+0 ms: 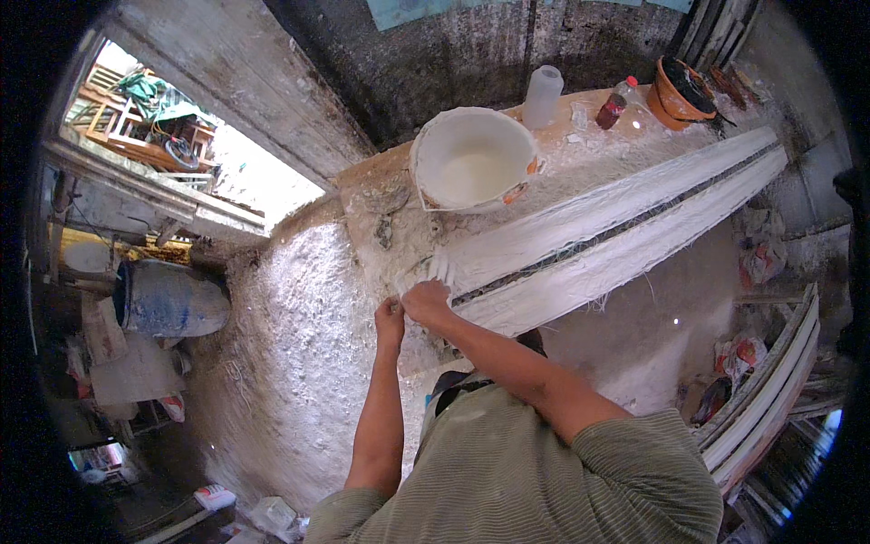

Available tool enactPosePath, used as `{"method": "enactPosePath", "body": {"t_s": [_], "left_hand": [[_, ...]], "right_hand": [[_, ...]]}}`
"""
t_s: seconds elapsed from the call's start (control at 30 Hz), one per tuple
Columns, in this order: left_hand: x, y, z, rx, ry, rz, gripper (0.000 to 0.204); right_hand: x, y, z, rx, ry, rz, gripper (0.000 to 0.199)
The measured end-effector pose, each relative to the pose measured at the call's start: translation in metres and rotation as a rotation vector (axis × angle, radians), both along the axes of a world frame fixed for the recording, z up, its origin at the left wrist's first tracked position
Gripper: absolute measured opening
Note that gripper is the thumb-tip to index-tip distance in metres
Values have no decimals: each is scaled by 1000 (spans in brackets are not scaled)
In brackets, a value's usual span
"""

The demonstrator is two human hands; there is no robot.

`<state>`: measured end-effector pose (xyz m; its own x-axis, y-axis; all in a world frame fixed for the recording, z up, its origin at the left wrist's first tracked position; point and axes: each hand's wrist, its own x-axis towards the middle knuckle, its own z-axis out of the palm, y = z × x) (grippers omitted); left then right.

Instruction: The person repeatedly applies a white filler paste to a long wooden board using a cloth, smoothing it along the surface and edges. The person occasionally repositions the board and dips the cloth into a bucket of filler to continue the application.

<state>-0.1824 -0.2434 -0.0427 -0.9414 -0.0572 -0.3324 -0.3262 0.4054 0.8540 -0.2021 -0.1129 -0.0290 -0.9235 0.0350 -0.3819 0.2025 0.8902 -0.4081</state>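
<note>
My left hand [390, 317] is closed at the near left corner of the plaster-crusted table [381, 218], its fingertips close to the other hand. Beside it my right hand [426, 301] is curled closed, at the near end of the long white plaster strips [544, 258]. Whatever the fingers pinch is too small or hidden to make out. Just beyond the right hand lies a pale, finger-shaped piece [441, 268], perhaps a glove or wet fibre; I cannot tell which. The strips run side by side toward the far right, with a dark gap between them and loose fibres along the near edge.
Beyond the strips stand a white bucket [474, 163] with pale liquid, a translucent container [543, 95], a red-capped bottle [613, 107] and an orange-brown pot [675, 102]. A blue drum [172, 299] lies at left. More long white pieces [770, 390] lean at right.
</note>
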Motion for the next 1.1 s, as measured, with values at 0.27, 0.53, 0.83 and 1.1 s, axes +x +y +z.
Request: {"method": "enactPosePath", "body": {"t_s": [0.27,0.53,0.83,1.1], "left_hand": [[-5,-10,-20,-234,-8,-117,42],[-13,7,12,-632,424,-219,49],[-67,141,57,-657,319,-1421,87],[-96,270,59,-563,404,-1628,90]], "right_hand": [[-4,222,0,285,161,-371,31],[14,290,14,323,125,-361,37],[-10,295,-14,263,69,-450,39],[18,560,-6,353,74,-455,26]]}}
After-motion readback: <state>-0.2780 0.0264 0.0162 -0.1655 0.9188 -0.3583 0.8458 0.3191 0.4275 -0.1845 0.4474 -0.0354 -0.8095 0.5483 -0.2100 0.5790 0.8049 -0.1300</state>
